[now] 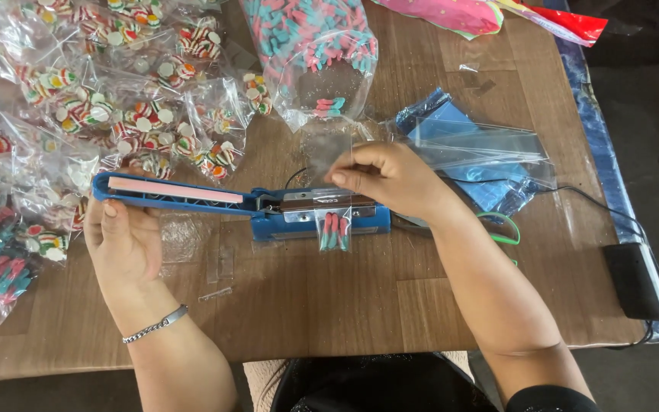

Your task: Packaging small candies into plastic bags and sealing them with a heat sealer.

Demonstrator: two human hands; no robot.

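A blue heat sealer [268, 207] lies across the middle of the wooden table [329, 305], its arm with a pink strip raised to the left. My left hand [120, 236] grips the end of that raised arm. My right hand [390, 179] pinches the top of a small clear bag [335, 227] holding pink and teal candies. The bag's open end lies across the sealer's bar, its filled part hanging toward me.
Several sealed bags of striped round candies [131, 107] are piled at the far left. A large open bag of pink-teal candies [314, 53] stands behind the sealer. Empty clear bags [482, 145] lie on blue plastic at the right. A black cord and adapter [634, 278] sit near the right edge.
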